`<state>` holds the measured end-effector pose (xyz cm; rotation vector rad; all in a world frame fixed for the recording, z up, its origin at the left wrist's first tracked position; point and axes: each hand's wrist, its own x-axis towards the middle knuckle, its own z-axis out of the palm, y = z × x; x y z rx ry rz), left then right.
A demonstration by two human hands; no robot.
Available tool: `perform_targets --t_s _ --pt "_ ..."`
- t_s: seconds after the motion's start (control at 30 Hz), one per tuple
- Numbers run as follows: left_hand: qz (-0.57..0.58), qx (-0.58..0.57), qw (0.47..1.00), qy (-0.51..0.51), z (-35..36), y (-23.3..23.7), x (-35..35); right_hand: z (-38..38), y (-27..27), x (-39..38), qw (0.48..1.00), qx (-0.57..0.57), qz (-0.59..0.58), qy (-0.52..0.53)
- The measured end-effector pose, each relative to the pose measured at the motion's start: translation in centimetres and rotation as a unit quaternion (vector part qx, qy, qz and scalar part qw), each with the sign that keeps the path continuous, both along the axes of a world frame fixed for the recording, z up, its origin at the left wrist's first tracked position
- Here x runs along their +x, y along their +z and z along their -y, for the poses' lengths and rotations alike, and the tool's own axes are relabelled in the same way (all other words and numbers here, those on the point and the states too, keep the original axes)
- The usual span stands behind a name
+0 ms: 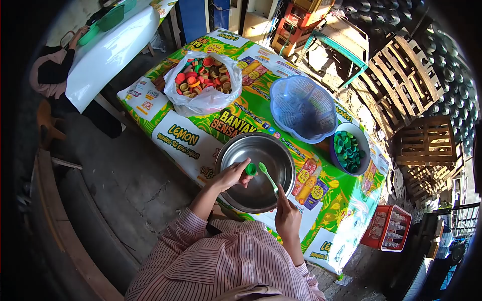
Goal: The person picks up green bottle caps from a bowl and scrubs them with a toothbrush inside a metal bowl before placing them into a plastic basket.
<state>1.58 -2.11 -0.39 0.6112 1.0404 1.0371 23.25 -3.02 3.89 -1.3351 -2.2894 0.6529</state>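
Observation:
Over a steel bowl (241, 150) my left hand (235, 176) pinches a green cap (251, 169) between its fingertips. My right hand (287, 214) is closed round the handle of a light green toothbrush (267, 176), whose head is close to the cap, a small gap apart. Behind the bowl, to the left, a white plastic bag (201, 103) holds several red, orange, tan and green caps. A blue plastic basket (301, 110) stands behind the bowl to the right. Beside it, a purple-rimmed bowl (365, 141) holds several green caps.
A colourful printed cloth (183, 145) covers the table. At the upper left a person (55, 70) is at a white table (110, 60) with green trays (111, 19). A red crate of bottles (385, 228) stands beyond the right edge. Wooden pallets (401, 75) lie at the upper right.

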Motion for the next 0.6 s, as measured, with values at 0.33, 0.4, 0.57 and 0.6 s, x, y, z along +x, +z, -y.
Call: perform_targets --t_s 0.33,0.4,0.57,0.6 --pt "0.011 -0.046 0.999 0.002 0.2 1.1 0.7 -0.4 0.3 0.9 1.000 0.027 0.005 0.012" --pt "0.018 -0.050 0.999 0.004 0.3 1.2 0.5 -0.4 0.4 1.2 0.997 0.060 0.025 0.042" --pt "-0.088 -0.056 0.989 -0.107 0.0 2.0 -0.6 -1.6 0.9 2.1 0.982 0.154 0.094 0.064" --pt "-0.101 -0.051 0.986 -0.125 -0.2 1.8 -0.8 -1.6 1.5 2.1 0.982 0.152 0.093 0.066"
